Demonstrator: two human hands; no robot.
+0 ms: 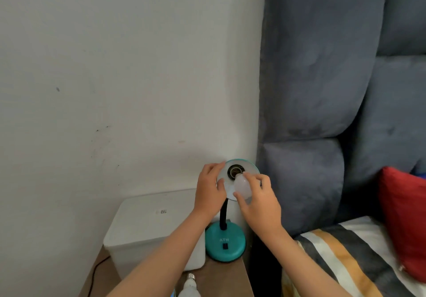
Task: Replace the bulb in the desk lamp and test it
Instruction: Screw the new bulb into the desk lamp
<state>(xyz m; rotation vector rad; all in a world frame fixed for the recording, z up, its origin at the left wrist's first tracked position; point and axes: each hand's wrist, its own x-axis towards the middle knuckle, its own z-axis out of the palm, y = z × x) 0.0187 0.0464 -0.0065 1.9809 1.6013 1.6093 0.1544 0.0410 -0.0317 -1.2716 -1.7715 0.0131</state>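
A teal desk lamp stands on a small wooden table, its round base [225,242] carrying a black switch and a black bendy neck. The lamp shade [250,168] is tipped up toward me, showing the dark socket [234,171] in its middle. My left hand [209,193] grips the left rim of the shade. My right hand [259,201] holds a white bulb [242,187] with its screw end at the socket's mouth. A second white bulb [190,286] lies on the table near the bottom edge, screw cap pointing up.
A white plastic box [147,225] sits on the wooden table [232,278] left of the lamp. A black cable [95,271] runs down at the table's left. A padded grey headboard [322,89], a red cushion [403,216] and a striped bed cover [341,255] fill the right.
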